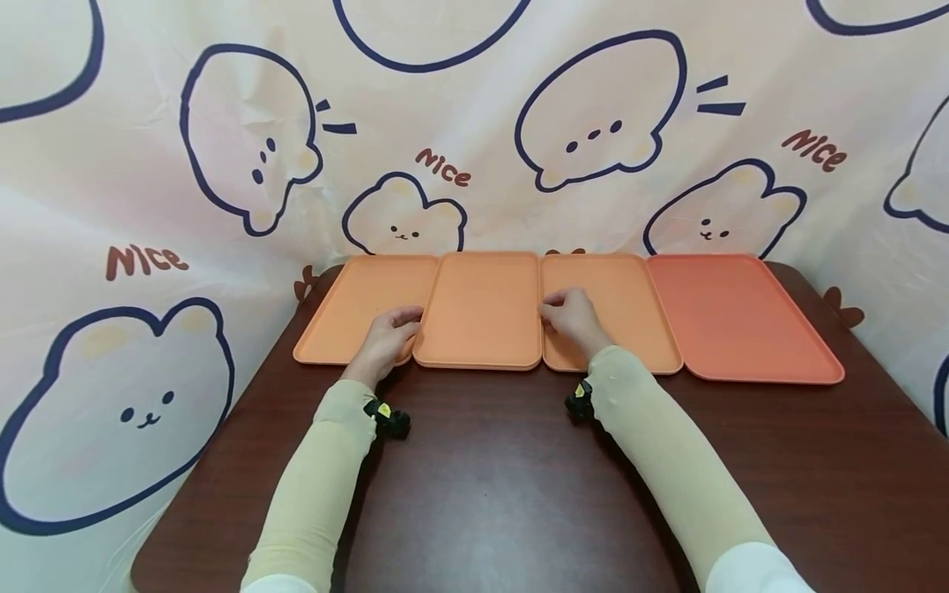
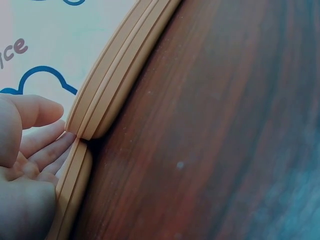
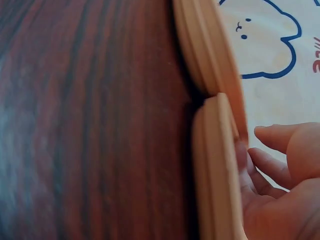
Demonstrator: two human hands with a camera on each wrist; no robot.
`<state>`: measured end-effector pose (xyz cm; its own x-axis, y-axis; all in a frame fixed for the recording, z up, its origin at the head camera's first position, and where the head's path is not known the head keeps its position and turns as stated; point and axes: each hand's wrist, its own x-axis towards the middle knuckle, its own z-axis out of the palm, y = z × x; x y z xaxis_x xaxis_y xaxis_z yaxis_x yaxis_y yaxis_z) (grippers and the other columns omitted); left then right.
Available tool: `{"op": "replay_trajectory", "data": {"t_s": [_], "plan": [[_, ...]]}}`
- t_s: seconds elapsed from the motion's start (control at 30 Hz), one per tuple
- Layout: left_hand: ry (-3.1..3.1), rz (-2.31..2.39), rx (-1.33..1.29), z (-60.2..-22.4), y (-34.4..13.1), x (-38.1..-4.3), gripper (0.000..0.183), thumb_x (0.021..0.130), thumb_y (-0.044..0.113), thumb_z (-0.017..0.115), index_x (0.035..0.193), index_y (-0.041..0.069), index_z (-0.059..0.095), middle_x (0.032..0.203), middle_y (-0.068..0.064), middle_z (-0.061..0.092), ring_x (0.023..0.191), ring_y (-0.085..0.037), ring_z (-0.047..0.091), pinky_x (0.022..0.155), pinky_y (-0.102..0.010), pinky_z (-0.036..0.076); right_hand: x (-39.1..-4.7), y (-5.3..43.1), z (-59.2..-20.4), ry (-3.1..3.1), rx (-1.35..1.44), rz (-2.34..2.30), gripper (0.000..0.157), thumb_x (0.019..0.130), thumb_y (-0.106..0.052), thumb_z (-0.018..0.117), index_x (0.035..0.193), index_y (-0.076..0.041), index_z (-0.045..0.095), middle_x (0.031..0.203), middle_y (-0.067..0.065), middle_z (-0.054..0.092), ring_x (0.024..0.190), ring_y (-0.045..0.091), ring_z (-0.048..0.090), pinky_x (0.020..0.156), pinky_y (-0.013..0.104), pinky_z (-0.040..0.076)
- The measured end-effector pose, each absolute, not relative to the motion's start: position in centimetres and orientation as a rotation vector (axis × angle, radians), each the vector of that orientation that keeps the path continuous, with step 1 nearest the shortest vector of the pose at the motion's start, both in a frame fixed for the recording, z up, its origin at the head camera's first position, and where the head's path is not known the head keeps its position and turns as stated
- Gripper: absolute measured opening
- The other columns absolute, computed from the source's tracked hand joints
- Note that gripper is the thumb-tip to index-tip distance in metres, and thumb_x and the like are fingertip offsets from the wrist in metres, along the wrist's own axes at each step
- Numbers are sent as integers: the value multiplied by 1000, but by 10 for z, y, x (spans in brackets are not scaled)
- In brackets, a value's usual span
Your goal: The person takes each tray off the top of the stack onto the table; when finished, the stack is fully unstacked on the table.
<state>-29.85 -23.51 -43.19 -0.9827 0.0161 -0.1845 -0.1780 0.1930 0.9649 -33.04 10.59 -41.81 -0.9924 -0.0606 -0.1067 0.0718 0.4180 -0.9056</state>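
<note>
Four shallow rectangular trays stand side by side in a row. Between my hands is the second tray from the left [image 1: 482,309], light orange, with layered rims showing along its side [image 2: 120,65]. My left hand [image 1: 387,338] reaches over the leftmost orange tray [image 1: 348,321], its fingertips right at the second tray's left edge. In the left wrist view the thumb is held apart from the fingers. Over the third tray [image 1: 623,313], my right hand [image 1: 577,317] has its fingertips at the second tray's right edge. Its thumb also stands off from the rim in the right wrist view.
A redder coral tray [image 1: 749,321] ends the row on the right. All the trays lie along the far side of a dark brown wooden table [image 1: 474,486]. Close behind hangs a pale cloth [image 1: 482,115] printed with bear outlines, which also covers both sides.
</note>
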Motion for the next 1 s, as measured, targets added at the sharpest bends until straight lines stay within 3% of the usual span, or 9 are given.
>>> {"op": "replay_trajectory", "data": {"t_s": [0.1,0.33,0.5,0.6,0.7,0.8,0.9,1.0], "plan": [[2307,1892,-166,-432,-235,-300,50,112,11,55,161,8,50,168,-14,47,146,-24,49,86,-12,49,-332,104,-421,2570,30,-1596,29,109,-16,63,129,3,71,114,18,72,85,20,67,76,30,57],[2303,1900,-195,-431,-234,-300,48,112,12,55,160,10,51,168,-13,48,143,-23,51,81,-12,51,-335,95,-421,2702,66,-1482,25,104,-16,69,119,1,76,128,19,72,108,27,64,92,39,53],[2309,1899,-189,-431,-234,-299,48,112,11,55,160,8,52,167,-14,48,145,-24,49,82,-11,50,-334,89,-421,2745,123,-1461,17,102,-9,63,110,0,75,121,17,71,103,29,60,85,40,52],[2315,1898,-178,-432,-233,-298,48,112,10,55,160,7,52,167,-14,48,148,-24,48,89,-14,50,-333,88,-421,2758,160,-1464,17,101,-9,62,107,-2,76,117,16,72,101,28,60,82,39,52],[2325,1897,-157,-432,-233,-298,48,112,9,55,159,6,52,167,-15,49,152,-25,46,106,-23,49,-332,89,-418,2727,203,-1523,22,102,-10,61,114,-2,78,122,16,74,108,29,64,88,41,55],[2332,1913,-137,-433,-234,-299,48,111,8,54,159,4,52,167,-17,48,156,-28,43,122,-36,41,-333,90,-413,2630,235,-1649,31,103,-10,59,129,-2,74,135,16,71,122,30,64,101,46,57],[2344,1918,-118,-434,-234,-300,48,111,6,53,159,1,51,167,-19,47,157,-31,41,128,-43,37,-334,90,-407,2502,261,-1778,43,103,-7,57,145,-3,66,149,17,63,136,32,60,110,49,54],[2359,1912,-114,-435,-234,-300,48,110,6,54,158,0,51,166,-21,48,157,-32,42,127,-42,38,-335,90,-404,2421,294,-1834,50,103,-5,56,153,-6,60,157,16,57,143,31,57,112,47,52]]}}
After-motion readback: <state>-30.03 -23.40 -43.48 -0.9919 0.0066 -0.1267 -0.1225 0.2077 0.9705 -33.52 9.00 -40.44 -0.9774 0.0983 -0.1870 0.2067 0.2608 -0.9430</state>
